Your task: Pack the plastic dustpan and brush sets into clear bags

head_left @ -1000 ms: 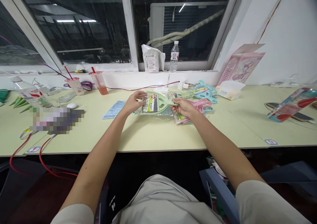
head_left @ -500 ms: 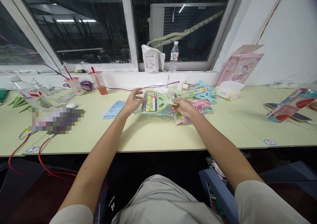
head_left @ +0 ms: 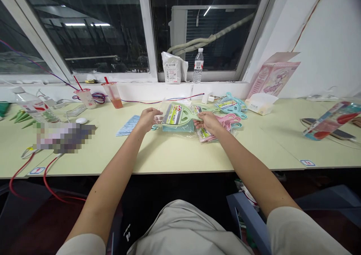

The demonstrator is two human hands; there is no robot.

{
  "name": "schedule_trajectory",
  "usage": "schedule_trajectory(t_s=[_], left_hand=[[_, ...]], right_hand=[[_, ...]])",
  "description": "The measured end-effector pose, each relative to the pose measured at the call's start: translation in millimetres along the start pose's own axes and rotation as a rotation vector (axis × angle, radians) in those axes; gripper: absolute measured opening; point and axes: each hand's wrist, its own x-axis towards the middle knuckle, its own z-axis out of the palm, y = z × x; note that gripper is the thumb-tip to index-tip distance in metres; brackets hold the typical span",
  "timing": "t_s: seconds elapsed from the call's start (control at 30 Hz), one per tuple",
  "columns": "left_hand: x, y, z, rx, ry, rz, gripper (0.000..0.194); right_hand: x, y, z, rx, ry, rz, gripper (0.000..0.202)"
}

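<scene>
A light green, fan-shaped tool in clear wrapping (head_left: 183, 114) with a yellow-green and white label is raised slightly over the table. My right hand (head_left: 208, 122) is closed round its handle. At its left end my left hand (head_left: 150, 119) pinches the edge of the clear plastic wrapping. Beneath the green tool lies a blue packaged one (head_left: 177, 128). Just right of my right hand are pink packaged tools (head_left: 229, 120), with blue ones (head_left: 231, 103) behind. Left of my left hand rests a stack of blue striped cards (head_left: 128, 125).
Two cups with red straws (head_left: 113, 95) stand at the back left near a bottle (head_left: 36, 106). On the sill are a white packet (head_left: 172, 69) and a water bottle (head_left: 198, 66). A tissue box (head_left: 261, 103) and a pink box (head_left: 275, 74) stand right.
My left hand has moved down and slightly left, closing on the wrapping. The green tool has tilted, showing more of the blue one under it.
</scene>
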Motion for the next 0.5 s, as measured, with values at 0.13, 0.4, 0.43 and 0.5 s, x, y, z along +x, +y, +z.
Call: schedule_trajectory(t_s=[0.13,0.4,0.43,0.5], left_hand=[[2.4,-3.3,2.7,-0.071,-0.048,0.041,0.029],[9.7,-20.4,21.8,-0.516,0.113,0.169,0.049],[10.5,-21.4,21.4,-0.532,0.118,0.157,0.045],[13.8,-23.4,17.3,-0.541,0.093,0.085,0.035]], right_hand=[[-3.8,3.5,9.4,0.028,0.04,-0.042,0.013],[-16.3,-0.7,24.2,0.136,-0.064,-0.016,0.011],[-19.2,-1.9,25.3,0.125,-0.131,0.008,0.012],[-25.2,-3.7,26.5,0.084,-0.295,0.061,0.017]])
